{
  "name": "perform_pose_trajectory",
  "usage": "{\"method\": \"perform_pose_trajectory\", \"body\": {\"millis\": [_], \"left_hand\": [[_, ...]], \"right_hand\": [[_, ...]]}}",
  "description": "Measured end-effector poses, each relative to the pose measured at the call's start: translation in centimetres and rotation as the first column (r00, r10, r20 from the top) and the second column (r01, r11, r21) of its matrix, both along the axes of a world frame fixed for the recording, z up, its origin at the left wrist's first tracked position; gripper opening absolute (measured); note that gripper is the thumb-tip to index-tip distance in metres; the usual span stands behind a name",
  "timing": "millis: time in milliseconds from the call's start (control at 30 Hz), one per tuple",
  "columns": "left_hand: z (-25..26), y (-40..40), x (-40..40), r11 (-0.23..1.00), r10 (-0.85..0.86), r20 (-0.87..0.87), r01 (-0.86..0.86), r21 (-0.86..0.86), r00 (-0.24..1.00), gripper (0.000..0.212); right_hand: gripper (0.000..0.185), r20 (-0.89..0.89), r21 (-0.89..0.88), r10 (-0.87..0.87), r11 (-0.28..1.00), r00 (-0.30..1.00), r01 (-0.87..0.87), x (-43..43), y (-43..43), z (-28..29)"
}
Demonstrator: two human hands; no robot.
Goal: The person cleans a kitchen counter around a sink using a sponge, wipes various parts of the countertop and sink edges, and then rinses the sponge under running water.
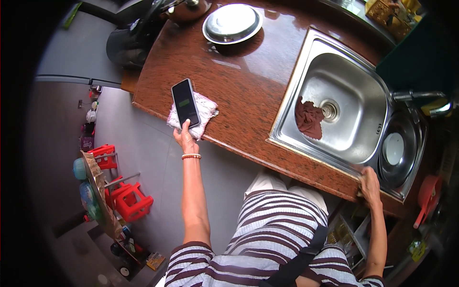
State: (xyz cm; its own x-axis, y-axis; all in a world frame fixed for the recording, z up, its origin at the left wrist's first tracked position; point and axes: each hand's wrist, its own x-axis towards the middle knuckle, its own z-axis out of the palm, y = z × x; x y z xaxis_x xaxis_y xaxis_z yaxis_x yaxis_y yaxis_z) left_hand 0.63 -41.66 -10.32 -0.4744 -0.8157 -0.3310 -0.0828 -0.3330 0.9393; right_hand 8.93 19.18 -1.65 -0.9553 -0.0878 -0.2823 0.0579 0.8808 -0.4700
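My left hand (pixel 186 138) is at the counter's front edge, its thumb over the lower end of a smartphone (pixel 184 102). The phone's dark screen shows a small green patch. Beneath it lies a folded white cloth with a pink border (pixel 207 114), partly overhanging the edge. My right hand (pixel 370 184) is curled at the front edge near the corner of a stainless-steel sink (pixel 353 93); whether it holds anything is hidden. A crumpled brown cloth (pixel 309 120) sits in the basin beside the drain (pixel 329 110).
A metal lid or bowl (pixel 233 23) stands toward the back of the reddish stone counter (pixel 247 104). Right of the basin, a small second basin holds a white bowl (pixel 393 149) under the faucet (pixel 417 95). Red plastic stools (pixel 134 202) stand on the floor at left.
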Motion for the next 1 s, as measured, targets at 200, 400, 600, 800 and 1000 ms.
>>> {"method": "perform_pose_trajectory", "body": {"millis": [200, 400, 600, 800, 1000], "left_hand": [[2.1, 1.5, -0.7, 0.997, 0.081, 0.06, -0.08, -0.018, 0.995, 0.081], [0.9, 0.4, -1.3, 0.994, 0.03, 0.134, -0.015, -0.112, 0.99, 0.076], [-2.9, -3.6, -0.6, 0.978, -0.184, 0.03, 0.18, 0.104, 0.982, 0.03], [-1.4, -3.7, -1.0, 0.965, -0.221, 0.093, 0.204, 0.164, 0.971, 0.038], [-0.5, -3.2, -0.8, 0.973, -0.198, 0.125, 0.179, 0.145, 0.972, 0.041]], "right_hand": [[0.027, 0.115, 0.045, -0.074, 0.997, 0.991, 0.069, 0.8, 1.5, 1.0], [0.031, -0.022, -0.063, 0.116, 0.991, 0.993, -0.118, -3.3, -8.8, -0.9], [0.035, -0.188, -0.21, 0.249, 0.935, 0.95, -0.287, -7.7, -18.6, -4.0], [0.016, -0.103, -0.083, 0.154, 0.983, 0.983, -0.163, -4.1, -9.7, -3.4], [0.018, 0.192, 0.126, -0.054, 0.992, 0.98, 0.03, 0.8, 3.8, 0.5]]}}
